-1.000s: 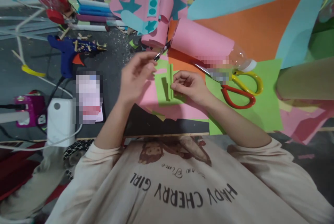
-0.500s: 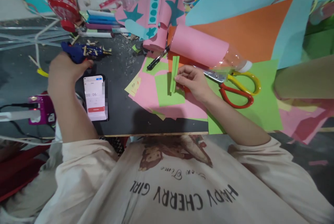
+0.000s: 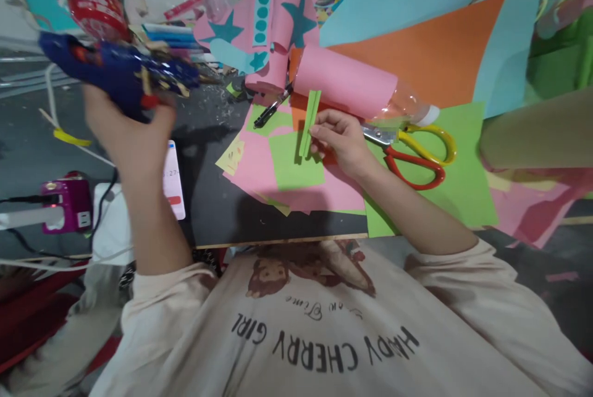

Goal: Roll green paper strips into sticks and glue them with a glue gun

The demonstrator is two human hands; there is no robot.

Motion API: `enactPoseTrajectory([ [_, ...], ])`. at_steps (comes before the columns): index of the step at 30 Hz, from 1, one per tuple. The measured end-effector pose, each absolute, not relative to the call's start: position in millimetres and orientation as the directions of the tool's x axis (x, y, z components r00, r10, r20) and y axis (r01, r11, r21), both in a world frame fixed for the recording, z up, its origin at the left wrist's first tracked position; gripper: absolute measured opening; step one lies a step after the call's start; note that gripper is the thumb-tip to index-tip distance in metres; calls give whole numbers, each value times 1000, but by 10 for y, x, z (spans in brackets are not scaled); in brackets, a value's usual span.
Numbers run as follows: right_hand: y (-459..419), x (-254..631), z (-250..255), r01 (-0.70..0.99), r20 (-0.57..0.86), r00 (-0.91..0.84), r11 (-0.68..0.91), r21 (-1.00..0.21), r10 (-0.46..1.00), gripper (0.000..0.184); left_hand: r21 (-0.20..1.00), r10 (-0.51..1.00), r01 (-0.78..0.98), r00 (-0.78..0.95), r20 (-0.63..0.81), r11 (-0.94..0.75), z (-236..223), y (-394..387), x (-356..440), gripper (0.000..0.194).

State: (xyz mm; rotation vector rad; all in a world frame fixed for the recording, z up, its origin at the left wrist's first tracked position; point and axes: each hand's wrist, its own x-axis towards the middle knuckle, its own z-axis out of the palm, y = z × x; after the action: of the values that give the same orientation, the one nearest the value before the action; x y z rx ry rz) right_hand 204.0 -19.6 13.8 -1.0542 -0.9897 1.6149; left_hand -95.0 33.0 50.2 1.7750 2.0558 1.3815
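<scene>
My left hand [image 3: 132, 137] is closed around the grip of a blue hot glue gun [image 3: 115, 70], lifted above the dark table with its nozzle pointing right. Motion smears the gun a little. Below my left wrist, a phone [image 3: 173, 190] is partly covered by the arm. My right hand [image 3: 340, 137] pinches a narrow folded green paper strip [image 3: 309, 124] between thumb and fingers, held nearly upright over pink and green paper sheets [image 3: 259, 168]. Right beside this hand lie scissors [image 3: 417, 156] with one yellow and one red handle.
A bottle wrapped in pink paper [image 3: 345, 82] lies behind my right hand, near a black pen [image 3: 273, 107]. Farther back stands a pink paper piece with teal stars [image 3: 287, 8]. A red-labelled bottle [image 3: 95, 2] is at back left; a purple plug adapter [image 3: 67, 205] and cables lie left.
My left hand has raised the glue gun off the table and now grips it. The green strip stays in my right hand, tilted slightly more. The whole view has shifted a little.
</scene>
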Motion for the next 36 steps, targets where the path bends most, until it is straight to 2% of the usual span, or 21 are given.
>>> enactPoseTrajectory([
  [1, -194, 2036, 137, -286, -196, -181, -242, -927, 964, 42, 657, 819, 742, -294, 492, -129, 432, 255, -839, 52],
  [7, -178, 2030, 115, -301, -209, -159, -249, -921, 965, 43, 709, 913, 683, -156, 378, -176, 86, -51, -516, 52],
  [12, -160, 2034, 102, -350, -184, -175, -236, -907, 967, 40, 626, 941, 745, 7, 339, -231, 8, -101, -486, 37],
  [17, -157, 2034, 111, -388, -216, -173, -268, -882, 961, 35, 531, 975, 834, 35, 219, -149, 21, -123, -475, 27],
  [20, -159, 2037, 120, -385, -229, -180, -283, -879, 957, 35, 488, 979, 861, 53, 195, -144, 42, -126, -477, 25],
  [36, -172, 2035, 175, -386, -262, -177, -312, -868, 949, 38, 454, 977, 869, 130, 172, -196, -15, -103, -525, 25],
])
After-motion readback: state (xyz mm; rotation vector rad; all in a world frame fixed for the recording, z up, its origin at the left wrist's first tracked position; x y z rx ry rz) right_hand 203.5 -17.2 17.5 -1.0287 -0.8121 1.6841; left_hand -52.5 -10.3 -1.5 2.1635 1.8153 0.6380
